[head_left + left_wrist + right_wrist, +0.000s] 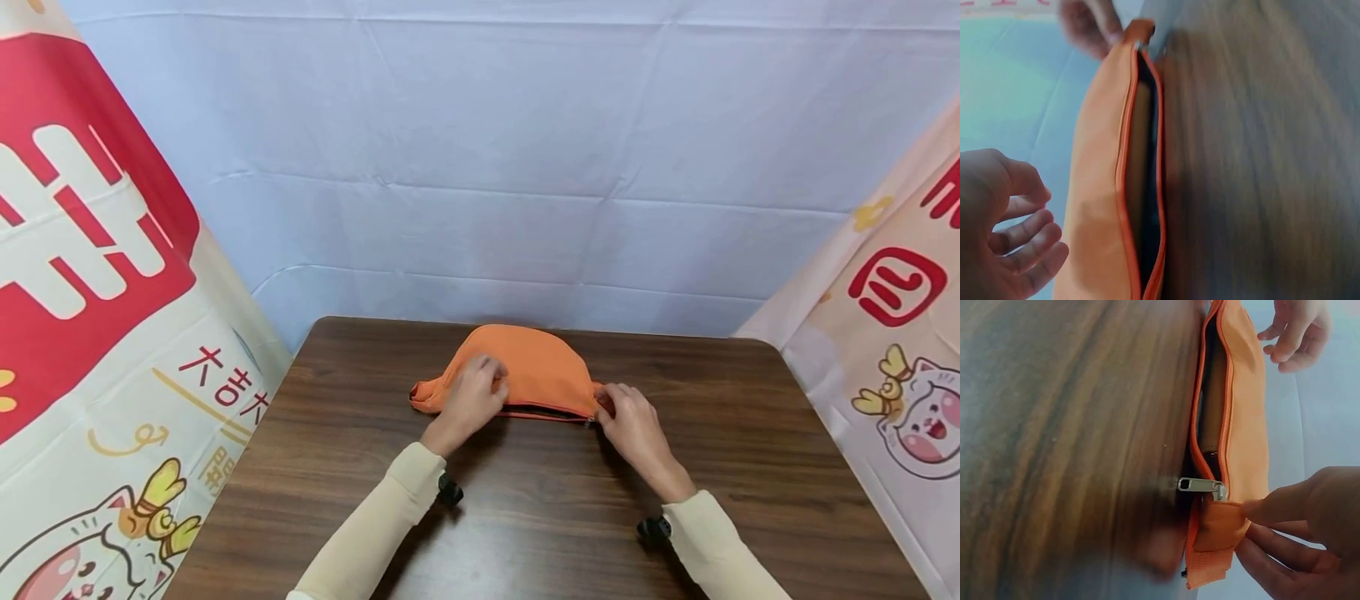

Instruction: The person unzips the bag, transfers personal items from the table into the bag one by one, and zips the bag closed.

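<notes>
An orange waist bag [525, 362] lies at the far side of the table, its long zipper opening [1141, 181] facing the person and gaping, with a dark inside. The metal zipper pull [1200, 485] sits at the bag's right end. My right hand [633, 425] pinches the fabric end just beyond that pull, between thumb and fingers. My left hand [474, 396] hovers by the left part of the bag, fingers loosely bent with nothing between them; in the left wrist view it appears apart from the fabric. A brownish surface shows inside the opening.
The brown wooden table [510, 517] extends toward the person and to both sides. A pale cloth backdrop [480, 167] hangs behind its far edge, and printed cloths [217, 367] stand at the left and right. Dark wrist devices [655, 530] sit at both cuffs.
</notes>
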A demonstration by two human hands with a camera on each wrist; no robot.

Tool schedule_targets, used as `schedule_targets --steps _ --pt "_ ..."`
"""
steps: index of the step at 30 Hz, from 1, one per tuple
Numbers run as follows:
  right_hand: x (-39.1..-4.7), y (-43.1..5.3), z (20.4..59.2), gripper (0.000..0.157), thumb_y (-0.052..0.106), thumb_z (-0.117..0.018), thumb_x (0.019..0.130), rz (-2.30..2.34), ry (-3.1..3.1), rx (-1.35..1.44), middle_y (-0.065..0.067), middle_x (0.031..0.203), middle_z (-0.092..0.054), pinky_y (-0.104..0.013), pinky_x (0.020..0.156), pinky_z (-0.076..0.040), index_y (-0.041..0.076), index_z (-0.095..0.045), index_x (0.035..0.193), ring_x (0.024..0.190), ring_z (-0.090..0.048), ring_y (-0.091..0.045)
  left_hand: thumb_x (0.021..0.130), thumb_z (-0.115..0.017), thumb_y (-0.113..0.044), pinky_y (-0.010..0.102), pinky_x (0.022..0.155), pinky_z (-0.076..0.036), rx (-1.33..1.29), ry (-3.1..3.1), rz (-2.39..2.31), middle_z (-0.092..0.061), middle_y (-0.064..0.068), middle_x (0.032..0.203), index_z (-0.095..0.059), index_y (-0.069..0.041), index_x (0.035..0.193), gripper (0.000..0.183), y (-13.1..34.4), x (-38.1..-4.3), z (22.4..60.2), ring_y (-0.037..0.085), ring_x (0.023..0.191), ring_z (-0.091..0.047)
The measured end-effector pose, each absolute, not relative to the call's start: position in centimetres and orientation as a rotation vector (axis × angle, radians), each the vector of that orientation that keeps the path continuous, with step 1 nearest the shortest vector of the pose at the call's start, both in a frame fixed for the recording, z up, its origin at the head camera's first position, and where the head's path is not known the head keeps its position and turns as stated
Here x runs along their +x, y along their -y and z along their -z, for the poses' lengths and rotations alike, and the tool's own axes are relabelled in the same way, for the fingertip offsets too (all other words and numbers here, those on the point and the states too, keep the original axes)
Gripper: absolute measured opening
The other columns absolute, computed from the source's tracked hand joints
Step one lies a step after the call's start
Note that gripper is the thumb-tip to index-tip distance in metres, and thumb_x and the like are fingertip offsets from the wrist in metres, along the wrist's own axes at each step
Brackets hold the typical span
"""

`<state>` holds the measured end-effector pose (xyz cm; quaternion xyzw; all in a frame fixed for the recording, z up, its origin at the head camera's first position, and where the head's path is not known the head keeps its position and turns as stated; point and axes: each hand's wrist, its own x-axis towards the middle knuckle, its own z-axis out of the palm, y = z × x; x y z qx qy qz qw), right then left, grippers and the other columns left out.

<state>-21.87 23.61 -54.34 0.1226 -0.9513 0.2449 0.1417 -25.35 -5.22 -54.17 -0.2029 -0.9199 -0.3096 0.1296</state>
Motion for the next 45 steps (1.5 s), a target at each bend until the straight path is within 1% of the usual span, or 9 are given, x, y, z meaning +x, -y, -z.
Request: schedule_targets --steps 7,11,16,19,25,29,38,41,45 --pt "-22.1 -23.7 54.5 0.028 0.0 -0.075 0.093 -0.731 2.799 0.317 -0.022 0.111 -0.074 -0.054 0.081 -0.06 -0.005 -0.071 0.121 0.095 -0.073 -0.036 0.102 -0.067 -0.013 0.021 0.072 -0.05 -0.731 2.696 0.895 -0.066 0.001 0.103 -0.071 -0.012 0.107 0.007 2.0 -24.7 54.7 0.011 0.084 -0.057" --pt "-22.1 -23.9 54.4 0.027 0.001 -0.077 0.092 -0.662 2.838 0.304 -0.022 0.106 -0.073 -0.055 0.08 -0.059 -0.007 -0.071 0.117 0.092 -0.072 -0.038 0.101 -0.067 -0.013 0.017 0.07 -0.049 -0.786 2.715 0.886 -0.067 0.0 0.098 -0.071 -0.013 0.104 0.005 0.4 -24.5 55.1 0.008 0.08 -0.057" --pt "-21.9 -24.0 54.3 0.028 0.004 -0.083 0.089 -0.587 2.863 0.355 -0.02 0.097 -0.072 -0.051 0.071 -0.059 -0.007 -0.071 0.112 0.081 -0.07 -0.033 0.103 -0.066 -0.015 0.015 0.068 -0.048 -0.833 2.767 0.845 -0.07 -0.002 0.097 -0.072 -0.015 0.105 0.006 -1.4 -24.4 55.5 0.003 0.077 -0.059" --pt "-21.9 -24.0 54.4 0.03 0.004 -0.085 0.088 -0.55 2.858 0.39 -0.019 0.093 -0.07 -0.048 0.067 -0.058 -0.008 -0.071 0.112 0.077 -0.068 -0.031 0.104 -0.066 -0.017 0.014 0.068 -0.048 -0.865 2.804 0.837 -0.071 -0.003 0.096 -0.072 -0.015 0.107 0.007 -2.3 -24.4 55.6 0.002 0.075 -0.058" --pt "-21.9 -24.1 54.7 0.033 0.001 -0.085 0.087 -0.486 2.854 0.415 -0.02 0.094 -0.073 -0.049 0.066 -0.06 -0.008 -0.072 0.116 0.079 -0.072 -0.035 0.104 -0.066 -0.018 0.015 0.065 -0.047 -0.906 2.854 0.838 -0.071 -0.003 0.094 -0.071 -0.014 0.106 0.007 -3.6 -24.2 56.1 0.001 0.071 -0.056" --pt "-22.1 -24.1 54.7 0.033 0.001 -0.084 0.087 -0.473 2.856 0.425 -0.019 0.092 -0.074 -0.045 0.06 -0.058 -0.006 -0.073 0.117 0.072 -0.071 -0.031 0.103 -0.067 -0.017 0.016 0.063 -0.045 -0.906 2.863 0.798 -0.069 -0.004 0.09 -0.071 -0.015 0.102 0.005 -4.0 -24.2 56.5 0.001 0.068 -0.054" --pt "-22.3 -24.2 54.3 0.035 0.003 -0.08 0.091 -0.504 2.87 0.416 -0.02 0.086 -0.072 -0.035 0.051 -0.047 -0.006 -0.073 0.125 0.055 -0.056 -0.017 0.105 -0.067 -0.024 0.02 0.054 -0.04 -0.862 2.894 0.587 -0.055 -0.004 0.074 -0.061 -0.017 0.086 0.021 -5.5 -24.0 57.3 0.005 0.059 -0.051" --pt "-22.4 -24.2 54.2 0.034 0.003 -0.079 0.092 -0.53 2.873 0.397 -0.021 0.087 -0.073 -0.036 0.052 -0.047 -0.006 -0.074 0.124 0.056 -0.055 -0.018 0.104 -0.069 -0.029 0.021 0.054 -0.043 -0.822 2.873 0.49 -0.055 -0.004 0.074 -0.061 -0.018 0.088 0.021 -6.1 -23.9 57.6 0.006 0.06 -0.054" --pt "-22.3 -24.1 54.0 0.032 0.002 -0.078 0.092 -0.564 2.884 0.371 -0.023 0.091 -0.075 -0.038 0.055 -0.049 -0.006 -0.074 0.123 0.058 -0.058 -0.019 0.103 -0.07 -0.037 0.022 0.052 -0.045 -0.758 2.862 0.397 -0.06 -0.004 0.077 -0.069 -0.018 0.096 0.02 -6.9 -23.8 57.7 0.007 0.06 -0.057"
